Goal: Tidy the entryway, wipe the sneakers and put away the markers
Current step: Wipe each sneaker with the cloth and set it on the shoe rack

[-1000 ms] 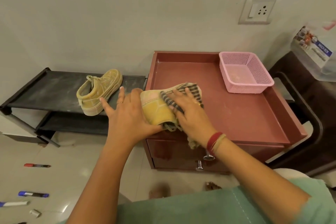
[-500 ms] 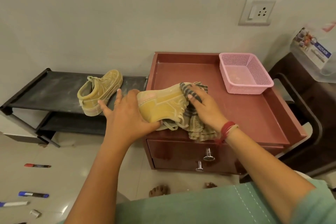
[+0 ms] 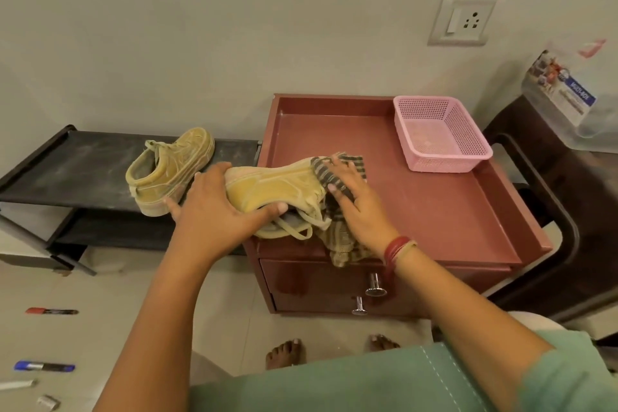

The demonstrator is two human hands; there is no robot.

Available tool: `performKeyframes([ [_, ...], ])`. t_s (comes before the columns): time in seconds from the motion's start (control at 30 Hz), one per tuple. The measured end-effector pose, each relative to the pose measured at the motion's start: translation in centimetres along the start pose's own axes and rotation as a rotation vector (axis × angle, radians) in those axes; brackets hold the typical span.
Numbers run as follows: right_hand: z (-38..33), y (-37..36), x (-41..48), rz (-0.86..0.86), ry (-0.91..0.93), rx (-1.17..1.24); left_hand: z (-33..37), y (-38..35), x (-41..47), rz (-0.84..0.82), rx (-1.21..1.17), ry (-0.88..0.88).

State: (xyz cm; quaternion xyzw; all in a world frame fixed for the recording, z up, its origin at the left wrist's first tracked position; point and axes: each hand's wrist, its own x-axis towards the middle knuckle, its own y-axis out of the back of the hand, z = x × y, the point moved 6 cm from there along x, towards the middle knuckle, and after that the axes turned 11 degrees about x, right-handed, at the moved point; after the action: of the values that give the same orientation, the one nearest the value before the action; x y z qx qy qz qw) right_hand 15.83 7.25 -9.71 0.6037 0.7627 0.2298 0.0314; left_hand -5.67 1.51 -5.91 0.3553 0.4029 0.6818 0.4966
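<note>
A person stands at a low reddish-brown cabinet (image 3: 434, 211) against a pale wall, seen from above their own arms. Their left hand (image 3: 217, 211) grasps a tan sneaker (image 3: 277, 187) at its heel end, with the fingers laid over the top and the thumb hooked underneath. The shoe is tipped on its side at the front left corner of the cabinet top, and its laces trail over the front edge. Their right hand (image 3: 361, 211) lies flat with spread fingers, pressing a striped cloth (image 3: 344, 244) against the toe end of that shoe; the rest of the cloth hangs down over the top drawer. Red bangles (image 3: 398, 249) circle the right wrist. A second sneaker (image 3: 170, 170) of the same tan colour stands upright on the dusty top shelf of a dark shoe rack (image 3: 77, 157), just to the left of the cabinet. At the back right corner of the cabinet top sits a pink basket (image 3: 444, 157), well apart from the hands. On the floor (image 3: 100, 278) at the far left lie a red marker (image 3: 52, 311), a blue marker (image 3: 43, 366) and a white marker (image 3: 18, 385), with a loose cap (image 3: 48, 402) near the last. Two metal drawer knobs (image 3: 376, 284) shine on the cabinet front, and a wall socket (image 3: 463, 19) is mounted above it.
</note>
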Motion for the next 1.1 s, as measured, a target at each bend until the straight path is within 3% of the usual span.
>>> performKeyframes([
  [0.07,-1.3,-1.0,-0.7,-0.022,0.013,0.102,0.0,0.0,0.1,0.007,-0.028,-0.002],
  [0.17,-3.2,-3.6,-3.4,-0.199,0.178,0.213,-0.2,-0.2,-0.3,0.014,0.024,-0.035],
  [0.33,-0.3,-0.5,-0.3,-0.016,-0.080,0.161,0.5,-0.2,-0.8,0.044,0.049,0.006],
  [0.47,-1.8,-3.1,-3.0,-0.233,0.102,0.227,0.6,-0.3,-0.8,0.023,0.040,-0.030],
  [0.6,0.0,-0.5,-0.8,-0.049,-0.075,0.167,0.7,-0.1,-1.0,0.042,0.062,-0.024],
  [0.73,-1.2,-2.9,-2.8,-0.223,0.076,0.250,0.8,-0.1,-1.2,0.053,0.080,-0.037],
  [0.83,0.4,-0.3,-0.8,0.022,-0.108,0.263,0.9,-0.1,-1.2,0.066,0.092,-0.029],
  [0.87,0.4,-0.3,-0.9,0.034,-0.109,0.248,0.8,-0.1,-1.1,0.072,0.094,-0.029],
  [0.97,-1.3,-2.8,-2.9,-0.177,0.046,0.247,0.8,-0.1,-1.1,0.074,0.115,-0.051],
  [1.0,-1.1,-2.7,-3.0,-0.178,0.058,0.255,1.0,-0.1,-1.1,0.074,0.127,-0.063],
  [1.1,-0.1,-0.3,-1.0,0.022,-0.068,0.232,1.2,-0.1,-1.2,0.090,0.144,-0.067],
])
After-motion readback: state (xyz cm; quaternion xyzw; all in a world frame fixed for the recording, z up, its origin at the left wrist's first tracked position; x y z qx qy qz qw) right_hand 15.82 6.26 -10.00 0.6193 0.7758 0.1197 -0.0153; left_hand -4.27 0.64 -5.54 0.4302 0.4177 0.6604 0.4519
